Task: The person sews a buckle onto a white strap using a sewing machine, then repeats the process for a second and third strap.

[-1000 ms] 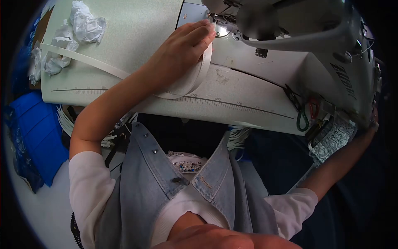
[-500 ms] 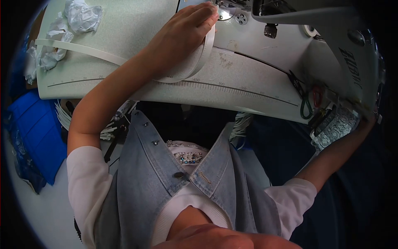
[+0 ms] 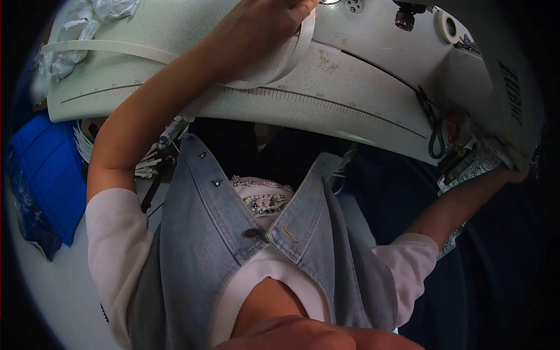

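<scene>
At the top edge, my left hand [image 3: 271,22] is closed with its fingertips on a white strap [image 3: 300,49], beside the metal plate of a sewing machine; the frame cuts part of it off. The strap loops under my forearm and runs left across the machine bed [image 3: 361,108]. Far to the right, my right hand [image 3: 516,174] is at the end of the sewing machine [image 3: 504,111]. Its fingers are dark and mostly hidden, so their grip does not show.
Crumpled white material [image 3: 73,44] lies on the left of the bed. Green-handled scissors [image 3: 436,140], a red-handled tool [image 3: 453,128] and a roll of tape [image 3: 448,27] are at the right. Silver patterned material [image 3: 472,166] is beside my right forearm. A blue panel [image 3: 49,175] stands lower left.
The view has tilted, so the bed sits higher in the picture and the needle area is mostly out of frame. My left hand stays on the strap, and my right hand stays at the machine's end.
</scene>
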Demonstrator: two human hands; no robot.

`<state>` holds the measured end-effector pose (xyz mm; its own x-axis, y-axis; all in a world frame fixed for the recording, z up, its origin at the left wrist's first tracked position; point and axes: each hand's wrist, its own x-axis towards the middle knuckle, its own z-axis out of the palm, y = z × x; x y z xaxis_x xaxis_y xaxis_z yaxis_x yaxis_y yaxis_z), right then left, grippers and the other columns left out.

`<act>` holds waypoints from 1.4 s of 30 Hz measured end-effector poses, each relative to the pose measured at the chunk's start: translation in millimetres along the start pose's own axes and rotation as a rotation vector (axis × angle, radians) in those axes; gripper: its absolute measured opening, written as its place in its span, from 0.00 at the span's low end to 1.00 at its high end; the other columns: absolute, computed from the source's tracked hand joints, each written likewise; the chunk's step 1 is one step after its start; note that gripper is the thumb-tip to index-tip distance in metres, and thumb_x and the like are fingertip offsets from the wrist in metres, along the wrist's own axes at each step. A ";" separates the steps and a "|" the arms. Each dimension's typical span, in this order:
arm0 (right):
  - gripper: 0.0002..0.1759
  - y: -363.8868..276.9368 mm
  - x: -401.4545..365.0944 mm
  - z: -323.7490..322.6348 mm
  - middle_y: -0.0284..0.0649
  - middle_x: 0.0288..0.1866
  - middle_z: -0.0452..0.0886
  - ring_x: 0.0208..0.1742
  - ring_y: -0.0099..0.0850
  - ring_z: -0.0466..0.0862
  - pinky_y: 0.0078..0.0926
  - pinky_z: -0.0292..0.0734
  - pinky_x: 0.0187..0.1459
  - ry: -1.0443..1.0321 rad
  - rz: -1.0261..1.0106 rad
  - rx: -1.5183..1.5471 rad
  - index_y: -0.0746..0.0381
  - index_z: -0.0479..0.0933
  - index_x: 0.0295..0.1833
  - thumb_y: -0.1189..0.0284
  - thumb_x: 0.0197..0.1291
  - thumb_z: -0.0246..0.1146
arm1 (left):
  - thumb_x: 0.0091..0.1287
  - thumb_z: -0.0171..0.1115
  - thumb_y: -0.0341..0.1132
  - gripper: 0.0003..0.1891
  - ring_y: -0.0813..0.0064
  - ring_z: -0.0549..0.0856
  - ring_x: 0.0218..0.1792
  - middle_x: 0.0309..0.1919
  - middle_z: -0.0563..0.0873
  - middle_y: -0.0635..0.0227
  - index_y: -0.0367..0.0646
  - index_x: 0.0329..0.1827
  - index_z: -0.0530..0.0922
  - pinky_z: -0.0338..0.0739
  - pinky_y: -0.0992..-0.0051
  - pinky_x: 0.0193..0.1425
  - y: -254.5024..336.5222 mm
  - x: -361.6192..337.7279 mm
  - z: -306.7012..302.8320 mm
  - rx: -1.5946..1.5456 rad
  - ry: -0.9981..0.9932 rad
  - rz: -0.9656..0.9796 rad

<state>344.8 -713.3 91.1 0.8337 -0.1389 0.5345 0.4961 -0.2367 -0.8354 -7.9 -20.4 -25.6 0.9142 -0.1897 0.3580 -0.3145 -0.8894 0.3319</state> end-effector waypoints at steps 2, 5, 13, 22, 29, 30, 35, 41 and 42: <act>0.22 8.3 7.4 -7.8 0.56 0.52 0.78 0.49 0.49 0.81 0.52 0.78 0.49 -0.065 -0.055 -0.108 0.73 0.75 0.51 0.66 0.59 0.52 | 0.62 0.59 0.26 0.17 0.62 0.76 0.59 0.54 0.75 0.61 0.33 0.55 0.75 0.73 0.68 0.64 0.0 0.4 0.1 0.003 -0.002 -0.002; 0.22 9.4 -5.8 3.1 0.56 0.51 0.79 0.48 0.48 0.81 0.52 0.79 0.47 -0.044 -0.209 -0.103 0.73 0.76 0.50 0.65 0.60 0.52 | 0.62 0.59 0.26 0.17 0.62 0.76 0.58 0.54 0.76 0.61 0.33 0.55 0.75 0.73 0.68 0.64 -0.6 -0.2 -1.1 0.013 -0.006 0.000; 0.25 -0.9 -53.9 64.2 0.54 0.49 0.80 0.46 0.45 0.82 0.47 0.79 0.47 0.046 -0.483 -0.016 0.71 0.77 0.49 0.59 0.57 0.56 | 0.62 0.60 0.26 0.18 0.62 0.76 0.58 0.54 0.76 0.61 0.34 0.56 0.75 0.73 0.68 0.64 -0.7 -1.2 0.6 0.030 -0.005 0.009; 0.24 -24.1 54.9 25.8 0.48 0.55 0.76 0.54 0.43 0.78 0.41 0.76 0.51 0.040 0.212 -0.314 0.67 0.75 0.54 0.60 0.60 0.56 | 0.62 0.60 0.25 0.18 0.63 0.76 0.57 0.54 0.76 0.61 0.34 0.56 0.75 0.74 0.68 0.64 -0.5 0.6 -0.4 0.064 -0.009 0.016; 0.27 1.5 -115.4 83.3 0.46 0.62 0.72 0.62 0.42 0.73 0.41 0.72 0.57 0.093 0.022 0.366 0.65 0.70 0.61 0.58 0.64 0.52 | 0.62 0.60 0.25 0.18 0.63 0.77 0.57 0.53 0.76 0.62 0.35 0.56 0.75 0.74 0.68 0.63 -2.4 2.6 0.1 0.067 -0.016 0.007; 0.26 -16.3 -111.0 77.4 0.46 0.61 0.73 0.60 0.42 0.74 0.41 0.73 0.56 0.135 0.078 0.275 0.65 0.71 0.61 0.58 0.63 0.52 | 0.62 0.60 0.25 0.18 0.63 0.77 0.57 0.53 0.76 0.62 0.35 0.56 0.75 0.74 0.68 0.63 -2.5 3.0 0.5 0.063 -0.019 0.008; 0.26 -52.8 11.4 34.2 0.45 0.57 0.76 0.57 0.42 0.77 0.40 0.75 0.54 0.057 0.240 -0.146 0.64 0.72 0.60 0.57 0.63 0.53 | 0.62 0.60 0.25 0.18 0.63 0.77 0.56 0.53 0.76 0.62 0.36 0.57 0.75 0.74 0.67 0.63 -2.2 2.1 0.0 0.069 -0.022 -0.005; 0.26 -4.3 -8.2 22.3 0.45 0.53 0.79 0.52 0.41 0.80 0.40 0.77 0.51 -0.116 -0.223 -0.547 0.64 0.73 0.59 0.56 0.63 0.54 | 0.62 0.60 0.25 0.19 0.63 0.77 0.56 0.53 0.76 0.62 0.36 0.57 0.75 0.74 0.67 0.63 -2.9 1.2 0.9 0.078 -0.022 -0.009; 0.26 0.9 -42.3 27.9 0.45 0.52 0.80 0.52 0.41 0.80 0.40 0.77 0.51 -0.103 -0.300 -0.510 0.64 0.73 0.58 0.56 0.63 0.55 | 0.62 0.60 0.25 0.19 0.63 0.77 0.56 0.53 0.76 0.62 0.36 0.57 0.75 0.74 0.67 0.63 -2.4 2.4 1.6 0.076 -0.021 -0.014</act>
<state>316.7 -680.8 64.2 0.7073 0.0930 0.7008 0.5555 -0.6862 -0.4696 -4.4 -19.3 -26.9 0.9237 -0.1850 0.3354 -0.2821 -0.9209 0.2690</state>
